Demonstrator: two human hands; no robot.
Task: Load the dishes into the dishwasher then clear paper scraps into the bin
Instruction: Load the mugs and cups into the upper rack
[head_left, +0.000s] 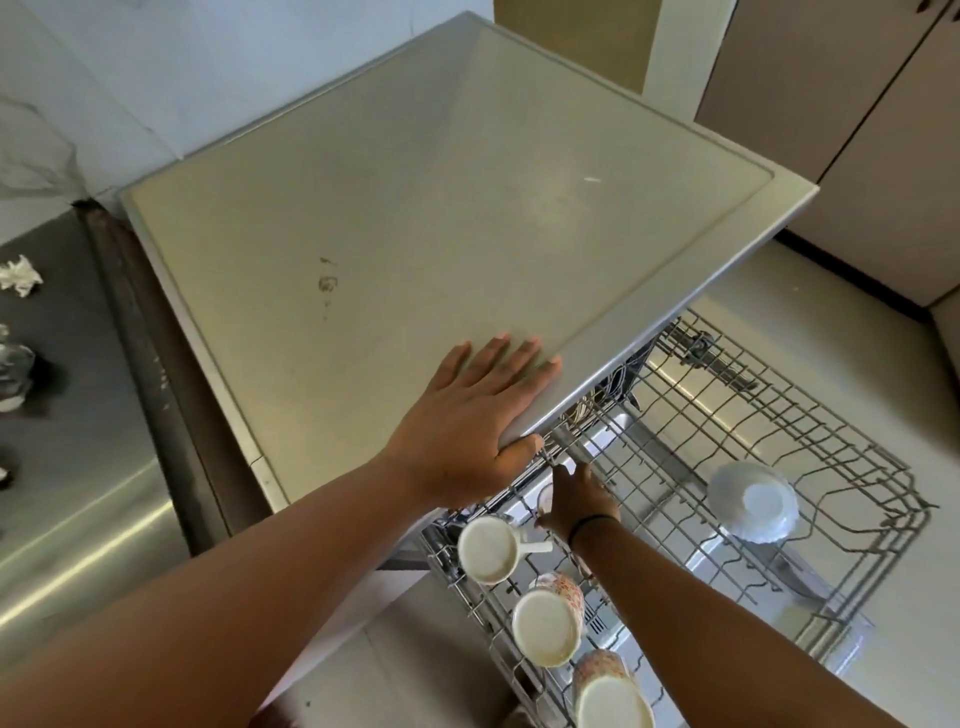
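While the left hand (470, 415) lies flat on the dishwasher top (415, 208), thumb hooked under its edge, the right hand (574, 499) reaches into the rack (779, 415) among the cups (488, 548) — grip hidden, cannot tell — and a careless shove could rattle them or the bowl (753, 501) loose.

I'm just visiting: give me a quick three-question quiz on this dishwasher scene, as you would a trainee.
1. True or false: the left hand lies flat on the dishwasher top.
2. How many cups sit along the rack edge? A) one B) three C) five
3. Where is the crumpled paper?

Key: 1 true. 2 B: plain cup, two patterned cups. 3 on the dark counter at far left.
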